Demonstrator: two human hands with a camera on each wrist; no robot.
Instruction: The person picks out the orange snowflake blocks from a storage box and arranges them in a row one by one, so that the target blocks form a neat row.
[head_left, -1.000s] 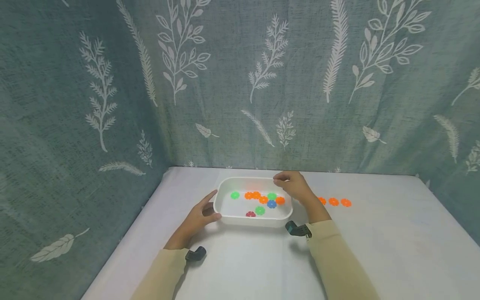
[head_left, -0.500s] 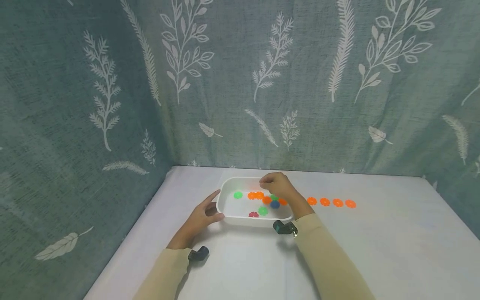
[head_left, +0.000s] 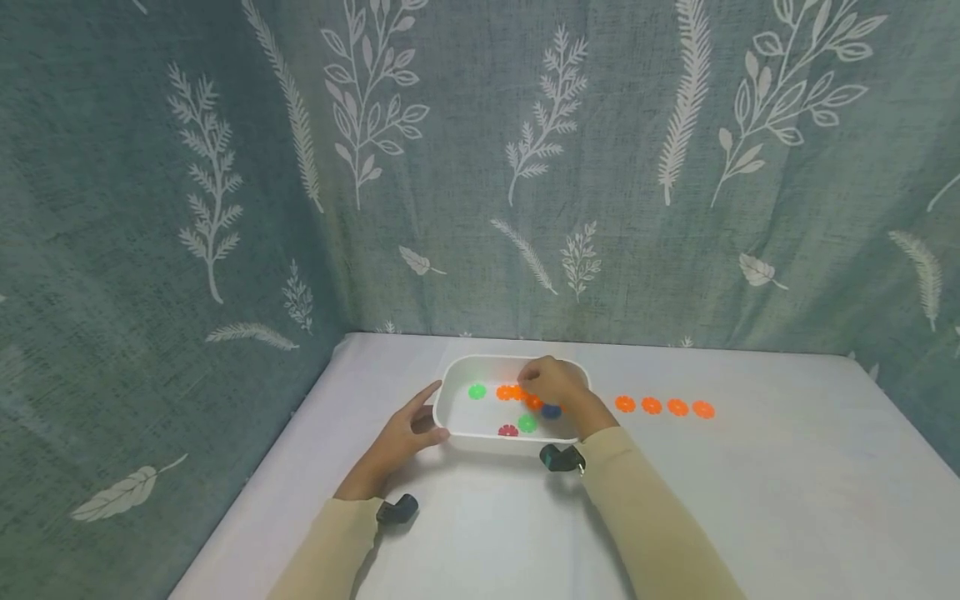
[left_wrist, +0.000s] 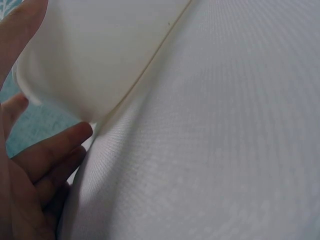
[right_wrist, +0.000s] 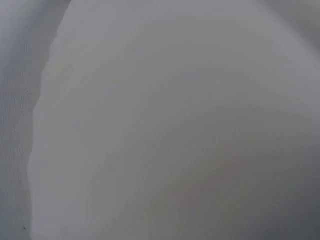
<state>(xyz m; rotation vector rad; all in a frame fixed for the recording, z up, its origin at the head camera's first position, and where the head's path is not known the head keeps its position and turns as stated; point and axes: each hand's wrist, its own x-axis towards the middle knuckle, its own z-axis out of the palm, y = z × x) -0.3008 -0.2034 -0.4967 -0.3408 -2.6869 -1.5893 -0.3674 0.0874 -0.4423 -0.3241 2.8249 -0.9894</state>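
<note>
A grey-green curtain [head_left: 450, 125] patterned with pale leaves and sprigs stands behind and to the left of a white tabletop [head_left: 810, 500]. Over it reach a person's two beige sleeves [head_left: 652, 508]. Ahead of them a white tray [head_left: 491, 446] with rounded corners rests on the tabletop. The left hand [head_left: 397, 437] is at the tray's left end, its grip spread apart, thumb at the near corner and forefinger along the end. The right hand [head_left: 555, 385] reaches inside the tray, its grip drawn together close above the orange discs [head_left: 505, 392]; whether anything is pinched cannot be told. Below each hand sits a small dark wrist camera [head_left: 397, 509]. Also in the tray lie a green disc at left, a second green disc [head_left: 527, 423], a blue disc [head_left: 552, 412] partly under the right hand, and a red disc [head_left: 507, 431] by the near wall. Right of the tray, four more orange discs [head_left: 652, 406] form a row, spaced apart.
</note>
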